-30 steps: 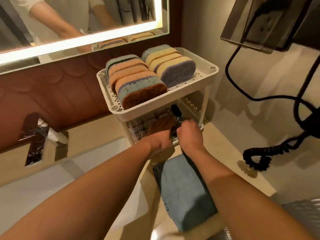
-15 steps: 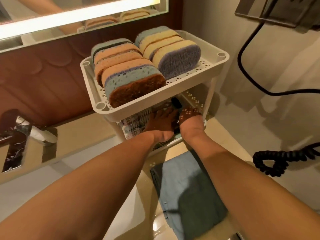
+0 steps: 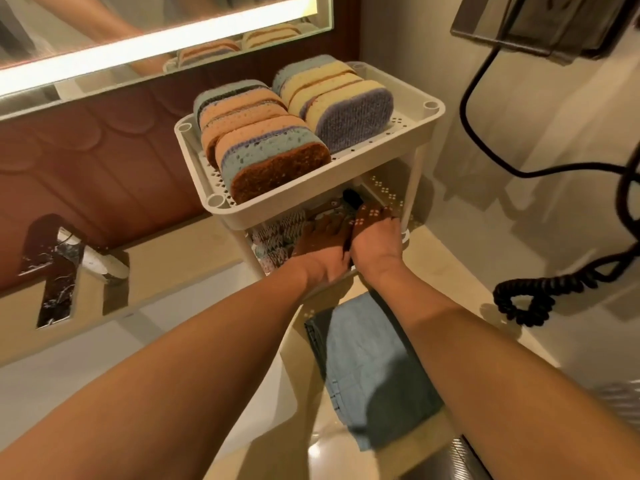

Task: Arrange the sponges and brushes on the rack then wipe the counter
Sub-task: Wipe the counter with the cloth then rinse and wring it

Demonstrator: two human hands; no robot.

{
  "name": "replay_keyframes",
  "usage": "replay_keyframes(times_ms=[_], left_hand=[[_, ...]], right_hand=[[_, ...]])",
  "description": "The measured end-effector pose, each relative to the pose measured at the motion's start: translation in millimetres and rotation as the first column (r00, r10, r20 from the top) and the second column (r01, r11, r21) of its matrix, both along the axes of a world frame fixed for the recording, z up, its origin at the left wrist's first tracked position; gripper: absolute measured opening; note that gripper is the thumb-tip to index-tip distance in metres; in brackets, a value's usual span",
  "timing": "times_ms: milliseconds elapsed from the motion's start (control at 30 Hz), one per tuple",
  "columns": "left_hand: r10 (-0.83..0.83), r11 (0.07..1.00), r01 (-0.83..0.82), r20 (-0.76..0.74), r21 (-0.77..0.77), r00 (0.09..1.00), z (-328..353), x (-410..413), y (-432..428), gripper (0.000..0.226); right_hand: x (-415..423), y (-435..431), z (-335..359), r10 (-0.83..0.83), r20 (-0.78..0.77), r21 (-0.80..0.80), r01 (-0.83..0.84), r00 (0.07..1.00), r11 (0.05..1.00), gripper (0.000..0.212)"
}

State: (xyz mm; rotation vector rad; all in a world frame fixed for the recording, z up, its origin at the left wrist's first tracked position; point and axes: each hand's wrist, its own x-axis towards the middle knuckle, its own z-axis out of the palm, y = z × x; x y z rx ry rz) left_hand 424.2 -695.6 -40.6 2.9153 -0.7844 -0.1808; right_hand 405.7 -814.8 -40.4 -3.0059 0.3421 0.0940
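At 12 o'clock, the left hand (image 3: 323, 249) lies straight-fingered on brushes (image 3: 275, 235) in the rack's (image 3: 346, 169) lower tier. I cannot tell the right hand's (image 3: 375, 237) grip. Sponges (image 3: 270, 157) sit above.

Warm, dim light spreads from the bright mirror strip (image 3: 166, 41) up and left of the rack (image 3: 346, 168). The rack's lower shelf is shadowed and light-speckled. The frame's edges bow and look soft.
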Motion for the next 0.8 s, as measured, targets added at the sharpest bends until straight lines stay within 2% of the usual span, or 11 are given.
replay_keyframes(times_ms=[33, 100, 133, 167, 233, 300, 467, 533, 633, 800], left_hand=[[0.001, 0.999, -0.001, -0.005, -0.04, 1.0, 2, -7, 1, 0.056], [0.001, 0.991, -0.018, -0.129, -0.132, 0.992, 6, -21, 9, 0.037], [-0.023, 0.99, -0.005, -0.195, -0.14, 0.98, 7, -27, 14, 0.036], [-0.058, 0.99, 0.03, -0.207, -0.135, 0.977, 9, -37, 16, 0.044], [-0.133, 0.989, 0.125, -0.106, -0.077, 0.986, 11, -50, 24, 0.062], [-0.166, 0.986, 0.165, -0.026, -0.035, 0.986, 12, -68, 31, 0.068], [-0.101, 0.995, 0.101, -0.017, -0.003, 0.995, 13, -111, 45, 0.069], [-0.095, 0.995, 0.093, -0.048, -0.031, 0.994, 10, -129, 50, 0.068], [-0.118, 0.988, 0.116, -0.017, -0.097, 0.993, -3, -158, 54, 0.051], [-0.142, 0.989, 0.139, -0.068, -0.042, 0.988, -23, -197, 61, 0.052]], right_hand=[[-7, 4, 7, 0.002, 0.03, -0.038, -0.001, 1.0, 0.999, 0.033], [-21, 10, 15, 0.109, 0.093, -0.202, -0.088, 0.99, 0.975, 0.028], [-32, 9, 16, 0.119, 0.075, -0.223, -0.1, 0.99, 0.97, 0.029], [-46, 9, 20, 0.108, 0.067, -0.208, -0.092, 0.992, 0.974, 0.032], [-59, 9, 20, 0.132, 0.132, -0.17, -0.108, 0.982, 0.979, 0.041], [-75, 14, 21, 0.192, 0.141, -0.206, -0.161, 0.971, 0.965, 0.046], [-118, 23, 20, 0.221, 0.179, -0.173, -0.191, 0.959, 0.966, 0.044], [-140, 26, 13, 0.226, 0.147, -0.135, -0.207, 0.963, 0.969, 0.042], [-175, 29, -6, 0.242, 0.099, -0.077, -0.236, 0.965, 0.969, 0.04], [-207, 28, -33, 0.259, -0.133, 0.127, -0.243, 0.957, 0.962, 0.062]])
